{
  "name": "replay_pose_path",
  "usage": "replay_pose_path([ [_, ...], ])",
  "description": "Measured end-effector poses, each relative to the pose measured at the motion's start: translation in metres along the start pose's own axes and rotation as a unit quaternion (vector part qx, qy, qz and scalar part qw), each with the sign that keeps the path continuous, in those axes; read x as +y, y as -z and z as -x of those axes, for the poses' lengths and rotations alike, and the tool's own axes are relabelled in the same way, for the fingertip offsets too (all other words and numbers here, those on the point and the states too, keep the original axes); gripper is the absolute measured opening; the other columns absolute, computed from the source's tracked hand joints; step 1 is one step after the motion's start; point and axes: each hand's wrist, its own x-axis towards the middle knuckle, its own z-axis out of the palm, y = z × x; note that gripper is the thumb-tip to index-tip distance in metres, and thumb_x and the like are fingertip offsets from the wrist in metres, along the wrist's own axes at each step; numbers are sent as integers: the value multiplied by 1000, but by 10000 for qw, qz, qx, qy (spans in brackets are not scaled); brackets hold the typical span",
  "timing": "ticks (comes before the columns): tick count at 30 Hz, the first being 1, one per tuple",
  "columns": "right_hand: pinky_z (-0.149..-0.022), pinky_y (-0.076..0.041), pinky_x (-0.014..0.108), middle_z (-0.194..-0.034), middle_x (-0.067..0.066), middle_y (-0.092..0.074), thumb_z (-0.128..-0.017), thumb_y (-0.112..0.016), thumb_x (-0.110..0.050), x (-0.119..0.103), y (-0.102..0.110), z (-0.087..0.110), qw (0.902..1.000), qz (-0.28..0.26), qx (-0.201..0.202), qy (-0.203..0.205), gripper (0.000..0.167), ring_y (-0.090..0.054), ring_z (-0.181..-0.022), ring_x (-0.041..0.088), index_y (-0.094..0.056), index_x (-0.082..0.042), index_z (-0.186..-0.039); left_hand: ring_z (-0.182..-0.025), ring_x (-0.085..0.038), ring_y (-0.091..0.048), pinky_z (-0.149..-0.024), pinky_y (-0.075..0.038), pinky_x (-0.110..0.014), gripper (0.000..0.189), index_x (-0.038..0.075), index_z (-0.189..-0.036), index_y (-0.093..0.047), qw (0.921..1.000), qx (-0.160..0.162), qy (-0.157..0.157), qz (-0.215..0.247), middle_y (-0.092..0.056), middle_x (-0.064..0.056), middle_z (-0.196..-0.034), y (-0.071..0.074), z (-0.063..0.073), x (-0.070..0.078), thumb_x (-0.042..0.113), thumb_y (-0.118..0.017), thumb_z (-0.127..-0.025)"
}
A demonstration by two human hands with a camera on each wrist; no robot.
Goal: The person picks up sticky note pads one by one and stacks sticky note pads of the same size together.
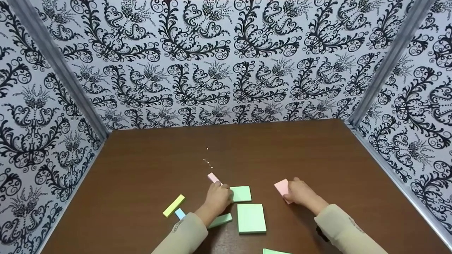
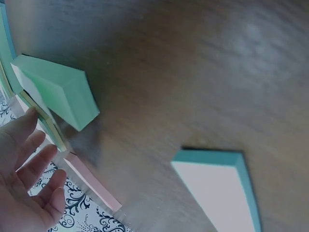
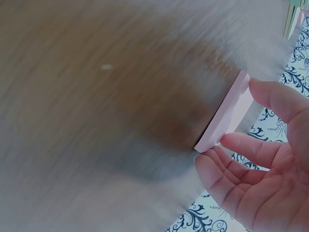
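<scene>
In the head view my left hand (image 1: 219,197) is between a small pink sticky-note strip (image 1: 214,177) and a light green sticky-note pad (image 1: 241,193). Its thumb touches the left side of that pad, and the other fingers look loosely bent in the left wrist view. My right hand (image 1: 303,192) holds a pink sticky-note pad (image 1: 282,187) at the table, with thumb and fingers at its edges, as the right wrist view shows of the pink pad (image 3: 226,113). A larger green pad (image 1: 251,218) lies between the two forearms.
Left of my left forearm are a yellow strip (image 1: 173,205) and a blue one (image 1: 180,213), partly covered by the sleeve. A darker green block (image 1: 221,220) sits beside that wrist. Another green pad (image 1: 275,251) is cut off at the bottom edge. Patterned walls (image 1: 226,70) enclose the brown table (image 1: 159,158).
</scene>
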Motion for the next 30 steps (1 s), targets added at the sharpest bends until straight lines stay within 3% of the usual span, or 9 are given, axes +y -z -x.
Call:
replay_pose_path([
  [7,-62,-42,38,-64,12,-51,-72,-69,-16,-4,-1,-2,9991,362,-28,210,26,-44,-66,25,-57,7,-75,-69,-19,-51,-63,-41,-30,14,19,-63,-66,9994,-210,268,106,-59,5,-72,1,-3,1,29,-75,-67],
  [11,-63,-40,39,-62,9,-48,-66,-66,-11,-5,-1,-1,9965,300,149,760,16,-44,-66,26,-54,-2,-60,-69,-19,-51,-62,-41,-30,6,17,-62,-68,9992,-197,353,54,-60,4,-72,2,-5,2,17,-73,-65],
  [14,-60,-37,37,-66,8,-45,-65,-62,-7,-4,-1,0,9918,166,251,1239,11,-43,-64,25,-53,-5,-59,-71,-20,-52,-65,-41,-29,5,15,-63,-68,9990,-258,361,-18,-60,3,-73,4,-6,4,11,-71,-66],
  [17,-60,-37,36,-76,9,-46,-69,-63,-4,-2,-1,0,9849,123,214,1713,5,-44,-66,25,-59,-2,-72,-74,-20,-51,-69,-42,-31,3,13,-67,-68,9978,-475,453,11,-60,1,-77,6,-8,5,10,-70,-67],
  [23,-70,-44,39,-99,17,-53,-75,-66,-1,1,-1,0,9706,-22,11,2405,23,-50,-84,31,-63,4,-97,-78,-22,-52,-74,-42,-33,3,11,-69,-68,9949,-743,641,222,-62,-1,-79,9,-12,6,8,-70,-69],
  [26,-76,-45,42,-106,20,-54,-77,-63,3,1,-1,0,9657,-153,-98,2589,26,-51,-92,34,-62,5,-102,-80,-22,-54,-75,-43,-34,4,11,-68,-68,9945,-779,662,240,-63,-1,-79,9,-13,5,8,-69,-70],
  [30,-82,-44,46,-110,21,-54,-78,-61,4,1,-2,-1,9661,-223,-210,2562,26,-50,-99,36,-62,5,-105,-79,-22,-56,-74,-45,-33,5,12,-66,-68,9946,-730,668,304,-64,-1,-76,9,-14,4,8,-69,-69],
])
